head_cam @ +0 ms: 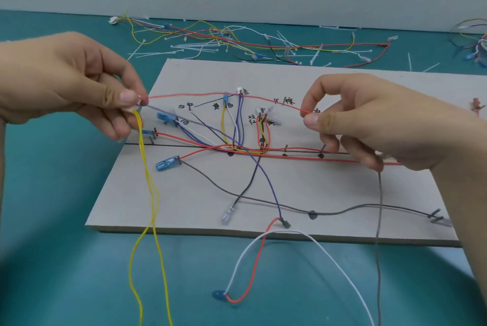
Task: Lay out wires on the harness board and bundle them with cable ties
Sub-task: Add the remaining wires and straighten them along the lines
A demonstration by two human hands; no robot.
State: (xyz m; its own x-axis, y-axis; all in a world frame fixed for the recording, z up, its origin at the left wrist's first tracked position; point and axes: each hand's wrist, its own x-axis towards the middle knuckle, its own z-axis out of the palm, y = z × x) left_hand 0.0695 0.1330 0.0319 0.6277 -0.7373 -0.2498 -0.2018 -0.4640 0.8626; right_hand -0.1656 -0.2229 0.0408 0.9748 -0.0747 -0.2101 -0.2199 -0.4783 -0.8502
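A grey harness board (290, 77) lies on the teal mat, with red, purple, yellow, white and black wires routed between pegs and handwritten labels. My left hand (66, 80) hovers off the board's left edge and pinches a small white connector (131, 106). Two yellow wires (149, 193) hang down from it; a purple wire (263, 175) and a thin red wire (224, 94) leave it to the right. My right hand (369, 120) pinches that red wire near the board's right side, so it stretches between both hands above the board. A grey wire (379, 220) hangs below my right hand.
Loose wires (237, 40) and white cable ties (195, 47) are scattered on the mat behind the board. More wires (474, 43) lie at the far right. A white and red wire loop with a blue terminal (218, 294) lies on the mat in front.
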